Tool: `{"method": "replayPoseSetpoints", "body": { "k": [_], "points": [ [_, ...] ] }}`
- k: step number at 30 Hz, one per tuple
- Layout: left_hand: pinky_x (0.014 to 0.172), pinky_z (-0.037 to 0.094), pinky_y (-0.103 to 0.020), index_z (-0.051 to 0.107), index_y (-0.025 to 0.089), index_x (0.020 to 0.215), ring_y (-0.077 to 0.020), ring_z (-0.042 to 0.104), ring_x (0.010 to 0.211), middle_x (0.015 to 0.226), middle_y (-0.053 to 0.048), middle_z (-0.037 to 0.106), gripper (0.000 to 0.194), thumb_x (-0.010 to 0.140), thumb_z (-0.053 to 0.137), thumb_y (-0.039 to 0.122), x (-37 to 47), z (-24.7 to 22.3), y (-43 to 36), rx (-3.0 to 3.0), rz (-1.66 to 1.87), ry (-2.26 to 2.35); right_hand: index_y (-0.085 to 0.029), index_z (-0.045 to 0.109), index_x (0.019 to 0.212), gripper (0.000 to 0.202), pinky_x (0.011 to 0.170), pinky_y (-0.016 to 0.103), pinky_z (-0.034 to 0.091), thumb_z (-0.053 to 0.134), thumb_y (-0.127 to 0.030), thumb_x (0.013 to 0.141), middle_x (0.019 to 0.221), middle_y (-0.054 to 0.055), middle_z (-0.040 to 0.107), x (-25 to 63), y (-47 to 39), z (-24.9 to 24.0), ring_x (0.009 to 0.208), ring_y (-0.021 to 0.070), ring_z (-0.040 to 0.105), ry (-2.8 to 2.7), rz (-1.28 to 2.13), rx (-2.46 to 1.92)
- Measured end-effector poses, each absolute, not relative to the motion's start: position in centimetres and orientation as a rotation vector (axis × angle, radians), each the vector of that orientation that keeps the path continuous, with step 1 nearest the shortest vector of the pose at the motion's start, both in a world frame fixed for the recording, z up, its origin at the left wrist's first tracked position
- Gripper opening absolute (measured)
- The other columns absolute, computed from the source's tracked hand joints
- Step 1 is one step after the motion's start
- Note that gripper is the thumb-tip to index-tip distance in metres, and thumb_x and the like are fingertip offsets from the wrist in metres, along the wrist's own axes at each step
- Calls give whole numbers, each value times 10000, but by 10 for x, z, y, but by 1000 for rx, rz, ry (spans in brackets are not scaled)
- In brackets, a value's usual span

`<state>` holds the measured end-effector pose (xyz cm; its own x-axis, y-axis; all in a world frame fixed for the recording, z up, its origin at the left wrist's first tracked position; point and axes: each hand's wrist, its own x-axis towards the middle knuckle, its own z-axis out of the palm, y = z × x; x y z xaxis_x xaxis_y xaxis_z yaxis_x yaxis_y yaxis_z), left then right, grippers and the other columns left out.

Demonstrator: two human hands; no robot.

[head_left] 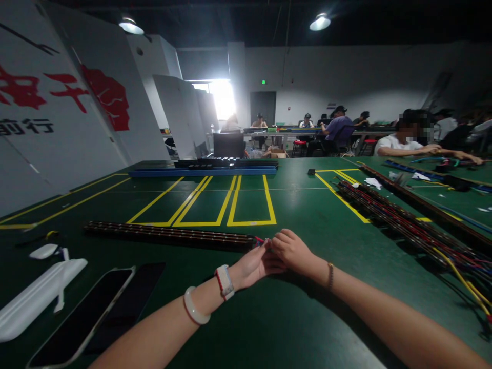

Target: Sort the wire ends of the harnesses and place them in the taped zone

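A long, dark bundle of slim strips (169, 234) lies across the green table in front of me. Short red and blue wires (260, 240) come out of its right end and run into my fingers. My left hand (257, 266), palm turned up, is closed with its thumb and fingers pinching at these wires. Against it, my right hand (291, 250) is curled with its fingertips meeting the left thumb over the same spot. The wire ends are hidden between the fingers. A watch (225, 282) and a pale bangle (197, 306) sit on my left arm.
Left of me lie a phone (84, 312), a dark flat panel (130, 300) and a white plastic object (38, 294). To the right is a large bundle of strips and wires (403, 220). Blue and black rails (207, 171) lie along the far edge. A co-worker (407, 143) sits at right.
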<state>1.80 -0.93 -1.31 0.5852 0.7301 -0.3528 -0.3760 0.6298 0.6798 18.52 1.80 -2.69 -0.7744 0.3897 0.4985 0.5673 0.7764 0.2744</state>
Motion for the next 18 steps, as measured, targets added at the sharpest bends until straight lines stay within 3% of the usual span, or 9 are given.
{"method": "replayPoseSetpoints", "body": {
  "k": [6, 11, 18],
  "points": [
    [793, 487, -330, 521, 113, 887, -158, 638, 748, 825, -91, 632, 244, 954, 396, 311, 22, -14, -10, 542, 745, 702, -142, 641, 853, 100, 797, 342, 323, 568, -210, 856, 861, 68, 554, 183, 14, -11, 816, 189, 421, -2737, -516, -745],
    [647, 465, -245, 500, 125, 868, -115, 596, 670, 750, -43, 594, 189, 958, 383, 243, 23, -10, -10, 513, 791, 830, -150, 642, 818, 172, 774, 351, 321, 496, -211, 885, 820, 89, 541, 178, 9, 3, 809, 196, 439, -2819, -393, -895],
    [519, 364, -193, 497, 110, 904, -103, 571, 617, 758, -56, 582, 260, 971, 341, 306, 20, -12, -9, 594, 732, 822, -194, 667, 932, 190, 779, 337, 315, 536, -323, 885, 842, 69, 598, 184, 12, 14, 817, 183, 502, -2673, -79, -1078]
  ]
}}
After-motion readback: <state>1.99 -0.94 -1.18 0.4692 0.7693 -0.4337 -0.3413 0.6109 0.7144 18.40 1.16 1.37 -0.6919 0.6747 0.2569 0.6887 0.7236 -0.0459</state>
